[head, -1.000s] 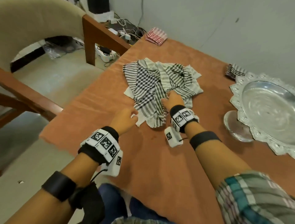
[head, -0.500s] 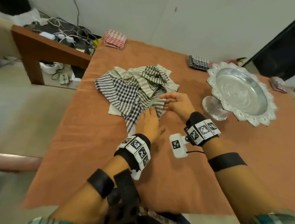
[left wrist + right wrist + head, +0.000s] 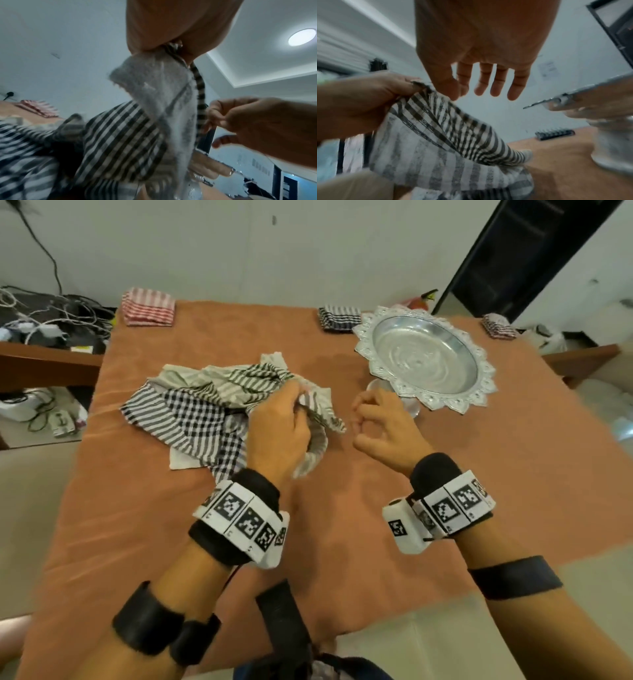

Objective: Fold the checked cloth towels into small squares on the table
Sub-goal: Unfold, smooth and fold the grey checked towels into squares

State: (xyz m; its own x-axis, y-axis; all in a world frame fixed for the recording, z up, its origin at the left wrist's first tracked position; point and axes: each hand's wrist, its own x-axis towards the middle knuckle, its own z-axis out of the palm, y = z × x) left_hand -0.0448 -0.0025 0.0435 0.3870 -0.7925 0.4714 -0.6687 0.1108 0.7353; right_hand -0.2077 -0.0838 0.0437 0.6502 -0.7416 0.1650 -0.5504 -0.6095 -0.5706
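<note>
A heap of crumpled black-and-white checked and striped towels (image 3: 191, 412) lies on the orange-covered table (image 3: 342, 542). My left hand (image 3: 284, 426) grips one striped towel (image 3: 318, 405) at the heap's right edge and holds it lifted, its end hanging below my fist. The left wrist view shows that towel (image 3: 163, 101) draping down from my left hand (image 3: 171, 20). My right hand (image 3: 376, 422) hovers just right of the towel with loosely curled fingers and holds nothing. Seen from the right wrist, my right hand (image 3: 488, 83) is bare above the towel (image 3: 445, 128).
A silver pedestal dish (image 3: 424, 357) stands just beyond my right hand. Folded stacks sit along the far edge: red-checked (image 3: 149, 306), black-checked (image 3: 339, 318), and another at the far right (image 3: 498, 326). Cables and plugs (image 3: 44, 320) clutter the left side bench.
My left hand has moved from the heap's near edge to its right side, grasped a striped towel and raised it. My right hand has come off the heap and shifted right.
</note>
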